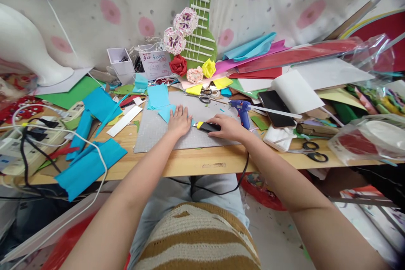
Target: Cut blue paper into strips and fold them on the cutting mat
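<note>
My left hand (pixel 179 121) lies with its fingers stretched out, pressing on a light blue piece of paper (pixel 165 113) on the grey cutting mat (pixel 152 137). To its right, my right hand (pixel 226 127) has its fingers on the black handle of a utility knife (pixel 209 127) with a yellow front part. The knife lies low over the mat, its tip pointing toward my left hand. More light blue paper squares (pixel 157 95) sit at the mat's upper left. A blue glue gun (pixel 243 113) with a white glue stick stands just beyond my right hand.
Scissors (pixel 204 95) lie at the mat's back edge; another pair (pixel 313 151) is at the right. Blue crepe paper (pixel 91 168) and a power strip (pixel 30 147) with cables crowd the left. A black phone (pixel 276 109) rests at right. Paper flowers (pixel 179 65) and a green guitar shape (pixel 202 46) stand behind.
</note>
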`<state>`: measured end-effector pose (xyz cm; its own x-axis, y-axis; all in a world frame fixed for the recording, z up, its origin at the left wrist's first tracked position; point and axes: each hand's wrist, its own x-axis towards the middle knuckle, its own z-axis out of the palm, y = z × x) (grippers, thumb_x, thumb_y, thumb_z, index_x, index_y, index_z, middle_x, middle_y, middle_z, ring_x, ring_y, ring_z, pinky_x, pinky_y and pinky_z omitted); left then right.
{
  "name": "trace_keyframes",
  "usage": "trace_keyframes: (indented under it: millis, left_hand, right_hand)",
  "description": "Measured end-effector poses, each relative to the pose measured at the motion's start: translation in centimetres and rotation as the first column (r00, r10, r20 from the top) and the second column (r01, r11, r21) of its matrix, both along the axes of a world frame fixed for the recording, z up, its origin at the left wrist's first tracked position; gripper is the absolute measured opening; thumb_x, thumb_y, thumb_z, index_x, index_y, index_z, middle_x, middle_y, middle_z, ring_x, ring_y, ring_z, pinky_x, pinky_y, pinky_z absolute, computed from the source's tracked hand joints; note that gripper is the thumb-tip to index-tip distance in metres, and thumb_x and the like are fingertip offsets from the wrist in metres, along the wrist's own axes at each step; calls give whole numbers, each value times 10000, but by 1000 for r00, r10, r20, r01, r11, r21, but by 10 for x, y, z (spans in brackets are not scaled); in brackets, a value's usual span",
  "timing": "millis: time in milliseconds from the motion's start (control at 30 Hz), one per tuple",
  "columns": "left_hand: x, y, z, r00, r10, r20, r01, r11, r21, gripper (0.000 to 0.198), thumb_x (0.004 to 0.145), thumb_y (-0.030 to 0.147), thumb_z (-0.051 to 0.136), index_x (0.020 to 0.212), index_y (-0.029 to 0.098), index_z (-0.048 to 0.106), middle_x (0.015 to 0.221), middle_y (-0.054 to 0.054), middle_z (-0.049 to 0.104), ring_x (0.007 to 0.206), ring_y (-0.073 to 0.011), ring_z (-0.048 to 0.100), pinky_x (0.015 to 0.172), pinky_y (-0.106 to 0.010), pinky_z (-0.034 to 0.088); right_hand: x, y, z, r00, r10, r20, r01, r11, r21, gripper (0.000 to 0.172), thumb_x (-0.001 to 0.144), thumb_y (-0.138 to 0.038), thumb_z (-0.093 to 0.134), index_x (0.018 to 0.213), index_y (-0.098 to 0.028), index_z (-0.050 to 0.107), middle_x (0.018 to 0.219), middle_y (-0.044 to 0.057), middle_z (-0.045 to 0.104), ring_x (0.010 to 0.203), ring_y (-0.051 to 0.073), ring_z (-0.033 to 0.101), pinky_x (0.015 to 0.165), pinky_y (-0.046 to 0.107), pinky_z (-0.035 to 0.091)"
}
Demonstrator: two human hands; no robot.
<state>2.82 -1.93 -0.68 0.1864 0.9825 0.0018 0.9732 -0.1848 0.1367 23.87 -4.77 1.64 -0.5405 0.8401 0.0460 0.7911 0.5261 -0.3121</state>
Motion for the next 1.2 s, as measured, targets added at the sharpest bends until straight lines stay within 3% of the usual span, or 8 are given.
trace_keyframes:
  millis: [333,533,867,1200]
  left_hand:
    - [0,3,-4,1000,-1,13,1,1000,5,586,930,376,157,1419,81,289,1504,-146,228,1405,-259,150,1140,-482,92]
    - [1,4,-3,999,13,40,-13,1000,-5,603,927,387,162,1439,75,225,1512,-130,205,1409,-242,133,1145,-463,73]
    - [-8,6,-2,912,90,400,-92,996,-15,561,937,347,103,1460,147,144,1529,-60,159,1408,-140,125,1152,-373,99]
    - [-8,4,2,904,88,419,-86,996,-23,546,941,346,94,1460,185,153,1517,-41,196,1398,-129,159,1151,-390,113]
  right_hand:
    - [17,-10,4,997,-66,39,63,995,75,404,766,-416,617,1133,-246,598,1081,79,588,970,237,565,748,322,445]
    - [15,-7,2,999,-25,22,24,998,51,403,774,-423,605,1130,-235,596,1096,84,582,979,234,561,782,335,450]
    - [20,-8,8,1000,-7,-10,7,1000,25,418,783,-423,590,1148,-218,586,1111,91,581,987,238,564,777,334,451]
    - [5,-7,12,1000,-1,1,0,999,33,404,778,-430,593,1140,-250,593,1078,84,585,981,241,547,757,332,442]
